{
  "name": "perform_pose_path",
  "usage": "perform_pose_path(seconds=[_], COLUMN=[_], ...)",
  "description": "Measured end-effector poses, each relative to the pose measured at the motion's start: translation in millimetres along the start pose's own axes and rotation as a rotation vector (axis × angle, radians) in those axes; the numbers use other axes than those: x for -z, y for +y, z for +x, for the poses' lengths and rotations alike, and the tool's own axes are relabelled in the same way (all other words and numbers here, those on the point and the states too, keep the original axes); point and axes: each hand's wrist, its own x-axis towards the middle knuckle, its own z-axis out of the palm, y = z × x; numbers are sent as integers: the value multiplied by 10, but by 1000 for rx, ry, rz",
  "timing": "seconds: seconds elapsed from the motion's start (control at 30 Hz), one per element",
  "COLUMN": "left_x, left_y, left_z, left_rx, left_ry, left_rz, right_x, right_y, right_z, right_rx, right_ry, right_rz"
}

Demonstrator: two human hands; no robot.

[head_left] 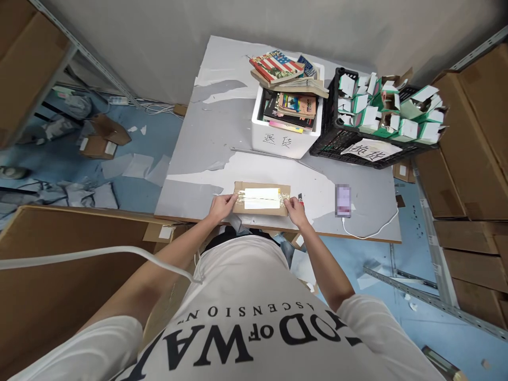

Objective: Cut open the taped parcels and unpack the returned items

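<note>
A small brown cardboard box [240, 207] with a white label and shiny clear tape lies near the front edge of the table. My left hand [223, 207] pinches its left end between thumb and fingers. At its right end, my right hand [296, 211] grips the cardboard the same way. Just beyond the right hand, a box cutter [300, 199] with a red part shows on the tabletop, partly hidden by the fingers. Whatever the label says is too small to read.
Behind the box stands a white foam bin [283, 138] piled with books [278, 67]. Beside it, a black crate [337, 143] holds several green-and-white cartons. A phone [343, 201] with a white cable lies to the right on the table [214, 121]. A large open carton [79, 222] stands left.
</note>
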Motion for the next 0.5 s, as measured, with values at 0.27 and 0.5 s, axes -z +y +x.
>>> perform_pose_path(seconds=[0.27, 0.5], left_x=[-8, -40], left_y=[-8, -95], left_z=[230, 226], left_rx=[69, 141], left_ry=[-27, -32], left_rz=[-68, -253], right_x=[-47, -110], right_y=[47, 140], right_z=[151, 111], right_rx=[-103, -121], right_ry=[-42, -17], right_rz=[68, 234])
